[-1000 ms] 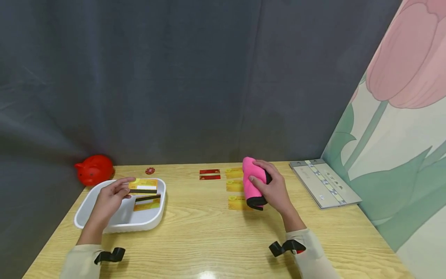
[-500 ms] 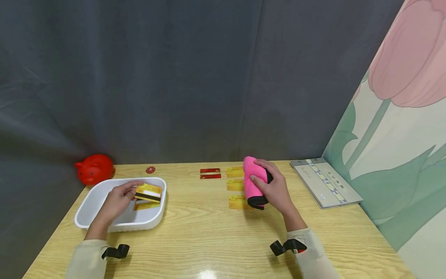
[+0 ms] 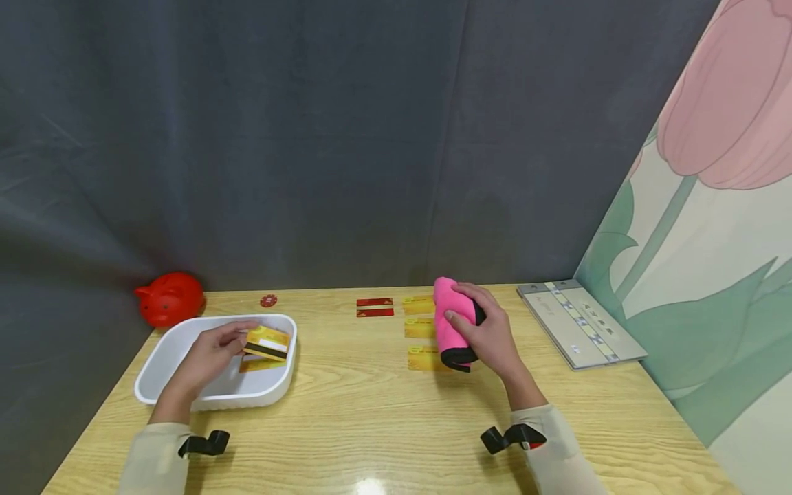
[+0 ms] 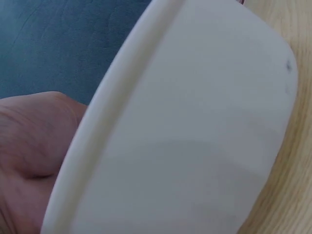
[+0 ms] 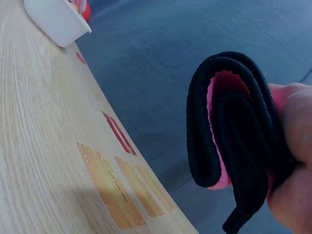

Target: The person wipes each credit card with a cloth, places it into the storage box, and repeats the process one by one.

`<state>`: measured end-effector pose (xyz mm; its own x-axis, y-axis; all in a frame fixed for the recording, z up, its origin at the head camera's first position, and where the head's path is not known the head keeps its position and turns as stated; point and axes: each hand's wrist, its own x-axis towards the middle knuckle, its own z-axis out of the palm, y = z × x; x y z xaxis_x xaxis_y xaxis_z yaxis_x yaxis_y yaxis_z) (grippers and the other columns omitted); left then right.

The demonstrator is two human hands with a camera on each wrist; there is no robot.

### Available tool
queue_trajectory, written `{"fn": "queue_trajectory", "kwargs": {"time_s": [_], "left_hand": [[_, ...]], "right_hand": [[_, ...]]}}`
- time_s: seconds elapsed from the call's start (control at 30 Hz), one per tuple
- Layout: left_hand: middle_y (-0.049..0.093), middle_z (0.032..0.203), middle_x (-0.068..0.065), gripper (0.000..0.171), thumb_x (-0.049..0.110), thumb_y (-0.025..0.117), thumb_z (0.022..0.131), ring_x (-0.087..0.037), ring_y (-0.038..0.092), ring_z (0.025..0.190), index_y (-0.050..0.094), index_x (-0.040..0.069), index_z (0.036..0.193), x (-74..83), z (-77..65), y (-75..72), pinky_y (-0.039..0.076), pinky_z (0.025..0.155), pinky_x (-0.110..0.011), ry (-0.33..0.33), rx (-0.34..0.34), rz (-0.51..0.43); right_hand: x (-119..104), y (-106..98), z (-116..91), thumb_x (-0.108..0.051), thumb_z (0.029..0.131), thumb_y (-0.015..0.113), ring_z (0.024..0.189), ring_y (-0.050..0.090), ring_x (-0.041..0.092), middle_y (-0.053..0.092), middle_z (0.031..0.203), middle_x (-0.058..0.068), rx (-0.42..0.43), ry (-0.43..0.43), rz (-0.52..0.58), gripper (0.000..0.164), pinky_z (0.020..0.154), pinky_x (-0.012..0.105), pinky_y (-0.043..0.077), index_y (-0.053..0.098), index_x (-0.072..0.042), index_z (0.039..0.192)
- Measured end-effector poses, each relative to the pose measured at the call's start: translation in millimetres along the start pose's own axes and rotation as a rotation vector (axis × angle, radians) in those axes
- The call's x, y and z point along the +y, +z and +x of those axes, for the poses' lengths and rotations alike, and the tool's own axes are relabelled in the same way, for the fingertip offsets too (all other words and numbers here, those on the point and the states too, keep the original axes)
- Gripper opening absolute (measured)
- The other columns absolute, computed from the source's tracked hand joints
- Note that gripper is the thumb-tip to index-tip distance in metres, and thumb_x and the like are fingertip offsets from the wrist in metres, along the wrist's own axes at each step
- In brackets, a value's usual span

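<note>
My left hand pinches a yellow bank card, its black stripe side facing up, over the white plastic basin. Another yellow card lies in the basin, partly covered by the held one. In the left wrist view the basin's wall hides the fingers. My right hand grips a folded pink cloth with black edging, raised over the right end of the yellow cards on the table. The right wrist view shows the folded layers of the cloth end-on.
Three yellow cards lie in a column beside two red strips. A red piggy bank and a red poker chip are at the back left. A grey booklet lies right, near the flower-patterned wall.
My left hand has moved right and lowered the card, tilting it over the card in the basin. My right hand keeps its hold on the pink cloth in about the same place.
</note>
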<state>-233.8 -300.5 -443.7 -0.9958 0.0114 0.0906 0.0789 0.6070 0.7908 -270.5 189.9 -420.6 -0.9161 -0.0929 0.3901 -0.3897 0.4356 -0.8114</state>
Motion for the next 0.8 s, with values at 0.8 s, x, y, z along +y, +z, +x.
{"fn": "queue_trajectory", "kwargs": {"time_s": [0.8], "left_hand": [[0.072,0.119,-0.018,0.037,0.009,0.068,0.099,0.005,0.062,0.089,0.064,0.000,0.135,-1.8,-1.1,-7.8,0.051,0.079,-0.008,-0.120,0.040,-0.039]], "right_hand": [[-0.2,-0.2,-0.3,-0.018,0.093,0.077,0.137,0.051,0.034,0.052,0.152,0.010,0.004,-0.007,0.017,0.051,0.105,0.056,0.050,0.062,-0.019,0.141]]}}
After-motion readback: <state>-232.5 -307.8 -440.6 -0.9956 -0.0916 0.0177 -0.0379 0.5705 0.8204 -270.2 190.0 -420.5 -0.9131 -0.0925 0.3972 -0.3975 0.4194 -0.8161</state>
